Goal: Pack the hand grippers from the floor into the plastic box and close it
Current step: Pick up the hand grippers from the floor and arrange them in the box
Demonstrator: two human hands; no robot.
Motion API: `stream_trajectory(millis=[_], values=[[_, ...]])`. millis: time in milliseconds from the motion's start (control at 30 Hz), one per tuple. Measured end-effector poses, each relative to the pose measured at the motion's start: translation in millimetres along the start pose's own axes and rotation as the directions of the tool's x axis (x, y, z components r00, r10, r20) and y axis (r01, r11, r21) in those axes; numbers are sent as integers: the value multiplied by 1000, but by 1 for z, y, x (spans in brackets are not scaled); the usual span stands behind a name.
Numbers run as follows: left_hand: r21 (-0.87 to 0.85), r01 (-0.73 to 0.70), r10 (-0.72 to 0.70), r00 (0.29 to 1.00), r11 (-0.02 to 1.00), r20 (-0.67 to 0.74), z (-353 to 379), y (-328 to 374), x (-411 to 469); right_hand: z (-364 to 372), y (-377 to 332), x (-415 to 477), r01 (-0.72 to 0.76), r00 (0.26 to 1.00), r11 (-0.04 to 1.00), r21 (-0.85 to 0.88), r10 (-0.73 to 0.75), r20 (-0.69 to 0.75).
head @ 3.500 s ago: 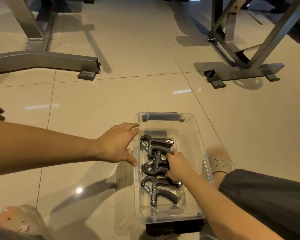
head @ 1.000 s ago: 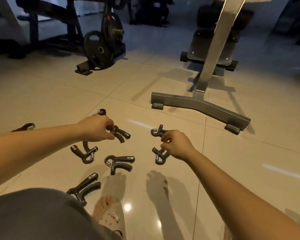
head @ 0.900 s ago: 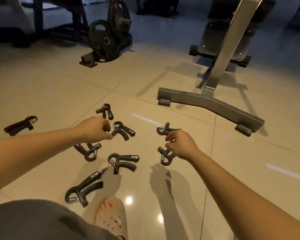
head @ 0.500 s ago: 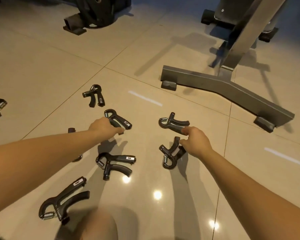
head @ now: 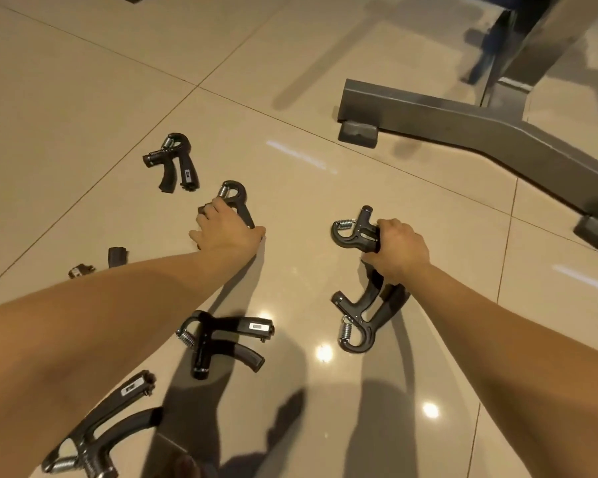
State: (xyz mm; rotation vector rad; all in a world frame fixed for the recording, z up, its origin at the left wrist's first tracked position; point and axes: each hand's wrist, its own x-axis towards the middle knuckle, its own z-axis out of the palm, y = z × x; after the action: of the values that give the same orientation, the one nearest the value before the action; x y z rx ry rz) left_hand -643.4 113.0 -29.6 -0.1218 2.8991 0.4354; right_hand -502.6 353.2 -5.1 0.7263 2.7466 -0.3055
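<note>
Several black hand grippers with steel springs lie on the beige tiled floor. My left hand (head: pixel 225 230) curls over the handles of one hand gripper (head: pixel 234 196). My right hand (head: pixel 399 248) grips the handles of another hand gripper (head: pixel 354 232). A third hand gripper (head: pixel 365 317) lies just below my right hand. More hand grippers lie at the upper left (head: pixel 173 162), in the centre (head: pixel 221 341) and at the bottom left (head: pixel 99 429); one is mostly hidden behind my left forearm (head: pixel 117 256). The plastic box is out of view.
A grey steel bench base (head: pixel 480 127) with rubber feet runs across the upper right. My bare foot shows dimly at the bottom edge (head: pixel 183 465). Open tile floor stretches to the upper left.
The view left the box and turned to the scattered hand grippers, then tilted down and closer. Both hands reached forward; each has closed round a hand gripper on the floor.
</note>
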Motion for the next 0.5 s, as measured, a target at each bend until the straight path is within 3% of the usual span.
stream_trajectory(millis=[133, 333, 500], values=[[-131, -125, 126, 992, 984, -2, 6, 0, 6, 8, 6, 5, 47, 998, 996, -74, -50, -40], [-139, 7, 11, 991, 990, 132, 0, 11, 1, 3, 7, 0, 67, 996, 998, 7, -66, -65], [-217, -123, 172, 960, 968, 223, -23, 16, -26, -18, 4, -24, 112, 986, 991, 75, -101, -134]])
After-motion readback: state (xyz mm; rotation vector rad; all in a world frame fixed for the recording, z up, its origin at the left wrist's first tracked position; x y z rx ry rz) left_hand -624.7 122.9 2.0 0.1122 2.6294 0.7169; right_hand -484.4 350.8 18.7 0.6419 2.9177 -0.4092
